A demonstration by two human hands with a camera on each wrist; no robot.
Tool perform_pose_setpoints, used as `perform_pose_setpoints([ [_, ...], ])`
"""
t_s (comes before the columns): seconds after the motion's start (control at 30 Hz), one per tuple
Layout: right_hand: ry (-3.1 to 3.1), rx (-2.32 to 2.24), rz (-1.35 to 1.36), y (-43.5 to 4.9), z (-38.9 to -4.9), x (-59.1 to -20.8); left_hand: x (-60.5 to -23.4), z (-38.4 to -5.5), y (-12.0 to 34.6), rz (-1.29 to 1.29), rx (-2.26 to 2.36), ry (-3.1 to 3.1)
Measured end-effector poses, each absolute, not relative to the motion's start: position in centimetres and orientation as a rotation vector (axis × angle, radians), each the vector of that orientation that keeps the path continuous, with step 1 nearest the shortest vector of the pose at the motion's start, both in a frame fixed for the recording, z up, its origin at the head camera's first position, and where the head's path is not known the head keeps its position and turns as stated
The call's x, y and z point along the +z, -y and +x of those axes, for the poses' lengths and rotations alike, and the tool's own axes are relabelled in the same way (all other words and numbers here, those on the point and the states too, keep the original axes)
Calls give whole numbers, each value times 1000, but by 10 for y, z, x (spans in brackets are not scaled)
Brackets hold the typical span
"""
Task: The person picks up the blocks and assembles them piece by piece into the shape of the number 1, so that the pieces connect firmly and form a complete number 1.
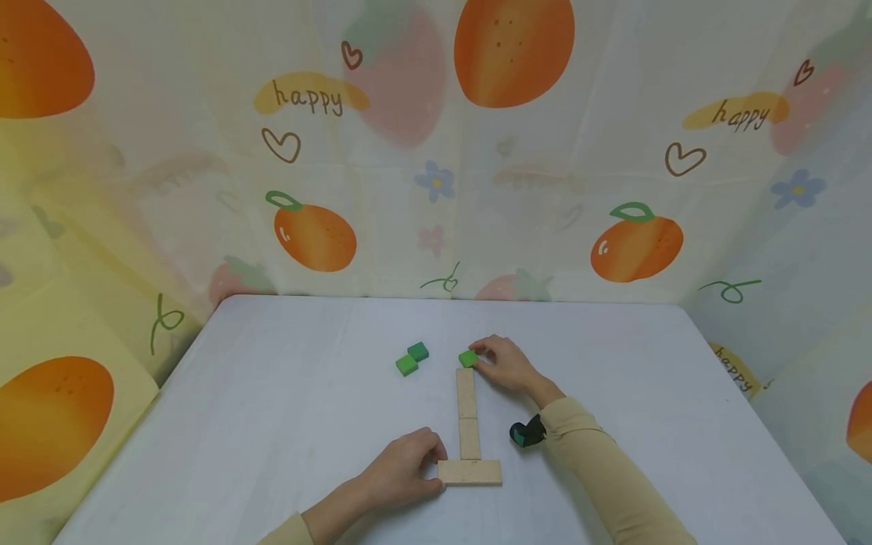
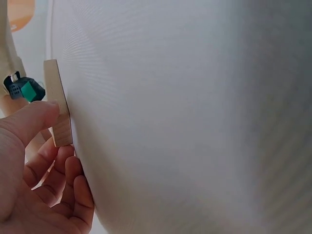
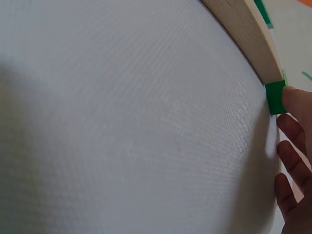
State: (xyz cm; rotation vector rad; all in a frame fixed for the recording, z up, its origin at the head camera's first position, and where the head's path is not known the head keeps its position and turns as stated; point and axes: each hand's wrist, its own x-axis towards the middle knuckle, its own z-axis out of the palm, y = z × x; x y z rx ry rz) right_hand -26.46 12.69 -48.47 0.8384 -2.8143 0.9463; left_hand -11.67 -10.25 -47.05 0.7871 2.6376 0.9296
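A light wooden block [image 1: 470, 473] lies crosswise near the front of the table. My left hand [image 1: 402, 469] holds its left end between thumb and fingers, and in the left wrist view the thumb rests on that block [image 2: 54, 87]. Two more wooden blocks, a nearer one [image 1: 469, 439] and a farther one [image 1: 465, 393], run end to end away from its middle. At the far end of this line sits a green cube [image 1: 467, 359], pinched by my right hand [image 1: 507, 365]. The right wrist view shows the green cube [image 3: 276, 97] against the wooden block's end.
Two other green cubes, a lighter one [image 1: 406, 365] and a darker one [image 1: 418, 351], lie corner to corner left of the line. A black wrist camera [image 1: 527, 433] is on the right wrist. A fruit-patterned curtain [image 1: 436, 227] hangs behind the white table [image 1: 272, 393].
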Motion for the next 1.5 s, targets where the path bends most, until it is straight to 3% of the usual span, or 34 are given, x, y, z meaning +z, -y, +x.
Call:
perform_pose_setpoints([
  [0.37, 2835, 956, 793, -128, -267, -488, -467, -120, 108, 804, 953, -2580],
  [0.57, 2828, 950, 797, -128, -266, -489, -467, -128, 116, 680, 1009, -2601],
  [1.5, 2758, 975, 835, -130, -270, -498, -458, -207, 150, 123, 1292, -2944],
])
